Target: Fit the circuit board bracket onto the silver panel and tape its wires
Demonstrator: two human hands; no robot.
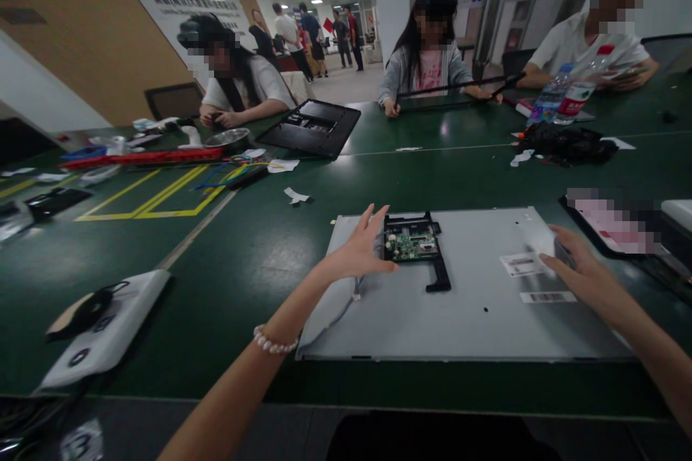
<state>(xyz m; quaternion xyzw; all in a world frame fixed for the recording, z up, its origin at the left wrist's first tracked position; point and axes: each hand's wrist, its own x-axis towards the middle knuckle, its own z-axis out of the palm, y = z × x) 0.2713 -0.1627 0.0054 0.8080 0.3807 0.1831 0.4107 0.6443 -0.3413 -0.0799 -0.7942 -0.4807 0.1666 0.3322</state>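
Observation:
A flat grey metal-backed display panel (pixel 476 335) lies on the table before me. A green circuit board (pixel 414 245) in a black plastic bracket (pixel 442 274) sits on its upper left part, with a thin grey cable (pixel 338 318) to the left. My left hand (pixel 362 248), fingers spread, hovers at the left side of the board and holds nothing. At the panel's right edge is my right hand (pixel 578 270), its thumb over the face near a white label (pixel 522 264) and its fingers along the edge, which they partly hide.
A white device (pixel 116 331) lies at left, and a phone-like slab (pixel 605 223) at right. Across the table are a black frame (pixel 313 126), bottles (pixel 578 94), a black bundle (pixel 567 144) and several seated people. Red strips and wires clutter the far left.

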